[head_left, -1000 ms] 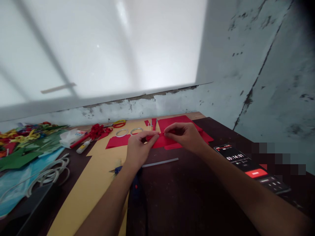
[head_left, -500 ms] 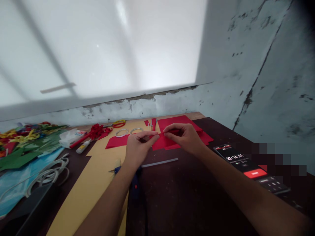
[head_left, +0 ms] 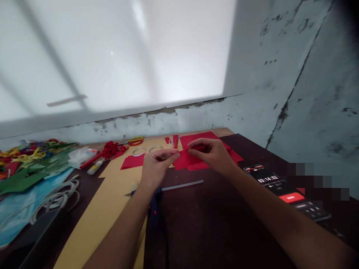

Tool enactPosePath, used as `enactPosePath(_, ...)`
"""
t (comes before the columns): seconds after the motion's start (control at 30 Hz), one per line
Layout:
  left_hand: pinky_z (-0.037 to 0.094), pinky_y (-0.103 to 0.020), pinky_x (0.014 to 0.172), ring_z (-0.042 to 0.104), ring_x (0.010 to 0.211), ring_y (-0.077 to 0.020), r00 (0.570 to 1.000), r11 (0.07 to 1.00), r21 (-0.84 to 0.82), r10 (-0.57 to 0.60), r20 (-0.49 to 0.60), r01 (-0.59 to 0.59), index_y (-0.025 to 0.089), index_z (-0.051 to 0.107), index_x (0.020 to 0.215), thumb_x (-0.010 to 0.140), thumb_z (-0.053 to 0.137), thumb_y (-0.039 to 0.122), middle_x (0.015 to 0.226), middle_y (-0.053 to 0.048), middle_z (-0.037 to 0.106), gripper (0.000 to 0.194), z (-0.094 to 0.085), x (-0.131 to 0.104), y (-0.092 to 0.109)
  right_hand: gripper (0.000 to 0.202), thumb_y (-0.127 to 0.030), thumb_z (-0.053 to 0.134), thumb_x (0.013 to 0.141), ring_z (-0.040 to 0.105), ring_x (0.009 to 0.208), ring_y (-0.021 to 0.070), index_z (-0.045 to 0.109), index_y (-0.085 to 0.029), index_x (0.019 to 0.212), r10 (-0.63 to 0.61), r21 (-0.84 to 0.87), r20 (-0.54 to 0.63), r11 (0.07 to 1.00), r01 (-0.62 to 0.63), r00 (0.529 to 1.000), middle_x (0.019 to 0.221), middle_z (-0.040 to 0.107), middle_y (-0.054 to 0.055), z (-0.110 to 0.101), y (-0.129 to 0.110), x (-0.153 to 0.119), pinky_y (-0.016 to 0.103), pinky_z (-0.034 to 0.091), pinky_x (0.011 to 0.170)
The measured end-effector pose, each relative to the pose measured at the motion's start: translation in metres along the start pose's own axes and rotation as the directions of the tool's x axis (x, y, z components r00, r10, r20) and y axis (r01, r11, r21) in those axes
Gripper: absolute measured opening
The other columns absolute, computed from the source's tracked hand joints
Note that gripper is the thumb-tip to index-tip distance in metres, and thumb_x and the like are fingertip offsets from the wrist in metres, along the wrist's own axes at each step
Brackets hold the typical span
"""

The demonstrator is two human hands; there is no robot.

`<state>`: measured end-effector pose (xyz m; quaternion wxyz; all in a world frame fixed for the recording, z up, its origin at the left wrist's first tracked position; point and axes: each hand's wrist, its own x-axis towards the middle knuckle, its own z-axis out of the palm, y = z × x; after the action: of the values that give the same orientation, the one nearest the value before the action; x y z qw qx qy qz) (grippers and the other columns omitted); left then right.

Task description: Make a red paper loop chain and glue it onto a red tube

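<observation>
My left hand [head_left: 155, 167] and my right hand [head_left: 211, 154] are raised over the middle of the table, thumbs meeting fingertips. Between their pinches spans a red paper piece [head_left: 183, 160], its edge at both sets of fingertips. Behind my right hand lies a larger red sheet [head_left: 200, 138], and a red strip [head_left: 131, 161] is left of my left hand. A dark blue glue gun [head_left: 154, 211] rests partly hidden by my left forearm, with a clear glue stick [head_left: 183, 185] extending right from it.
Yellow card [head_left: 95, 209] covers the table's left middle. Two tape rolls [head_left: 139, 151], scissors [head_left: 136, 141], a red flower [head_left: 110, 149] and a glue bottle [head_left: 95, 167] lie left. Coiled white cable [head_left: 56, 196] and green paper [head_left: 22, 181] are farther left. A phone [head_left: 286, 192] lies right.
My hands have moved slightly apart, the left a little leftward, and more of the red paper shows between them. The phone's timer has advanced one second.
</observation>
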<state>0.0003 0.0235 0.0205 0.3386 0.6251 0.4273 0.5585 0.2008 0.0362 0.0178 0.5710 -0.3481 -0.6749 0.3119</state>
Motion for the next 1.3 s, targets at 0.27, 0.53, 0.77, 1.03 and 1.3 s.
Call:
enactPosePath(0.27,0.051,-0.028,0.066,0.066,0.07,-0.016,0.998,0.999,-0.009,0.043,-0.055,-0.044,0.02,0.079,0.087,0.07,0.082,0.033,0.079,-0.005,0.076,0.022,-0.001,-0.0007,0.0023,0.028,-0.039,0.081,0.071,0.07,0.088,0.021,0.076,-0.022,0.093,0.093,0.14,-0.056,0.987,-0.084,0.994,0.091,0.076,0.005,0.0015,-0.0023,-0.0012,0.035,0.057,0.079)
enactPosePath(0.53,0.055,-0.033,0.081,0.071,0.085,-0.0215,0.994,0.989,0.096,0.11,0.023,-0.112,0.023,0.08,0.092,0.074,0.079,0.035,0.09,-0.006,0.078,0.021,0.0026,-0.0046,0.0029,0.031,-0.041,0.082,0.071,0.071,0.089,0.0208,0.075,-0.022,0.094,0.095,0.174,0.024,0.98,-0.097,0.995,0.092,0.076,0.004,0.0067,-0.0049,-0.0038,0.036,0.058,0.081)
enactPosePath(0.77,0.055,-0.034,0.079,0.071,0.084,-0.0227,0.997,0.994,0.089,0.071,-0.043,-0.067,0.022,0.08,0.092,0.075,0.078,0.037,0.089,-0.006,0.078,0.023,0.0006,-0.0046,0.0048,0.034,-0.04,0.08,0.074,0.072,0.092,0.022,0.074,-0.023,0.102,0.166,0.265,0.02,0.95,-0.165,0.986,0.094,0.077,0.005,0.0062,-0.0068,-0.004,0.037,0.059,0.082)
enactPosePath(1.03,0.054,-0.034,0.081,0.07,0.085,-0.0219,1.0,0.998,0.06,0.026,-0.009,-0.026,0.023,0.08,0.091,0.075,0.078,0.038,0.089,-0.005,0.078,0.022,0.0005,-0.0036,0.0053,0.025,-0.041,0.08,0.074,0.072,0.093,0.0232,0.076,-0.024,0.092,0.153,0.192,-0.002,0.97,-0.149,0.988,0.094,0.077,0.005,0.005,-0.0082,-0.0031,0.038,0.059,0.084)
enactPosePath(1.3,0.052,-0.033,0.081,0.069,0.086,-0.0213,1.0,0.998,0.06,0.025,0.013,-0.026,0.022,0.08,0.09,0.076,0.078,0.037,0.089,-0.005,0.078,0.021,-0.001,-0.0023,0.0032,0.02,-0.037,0.081,0.072,0.073,0.086,0.0228,0.078,-0.023,0.086,0.148,0.142,0.007,0.979,-0.148,0.989,0.084,0.077,0.004,0.0012,-0.0084,-0.0018,0.037,0.06,0.079)
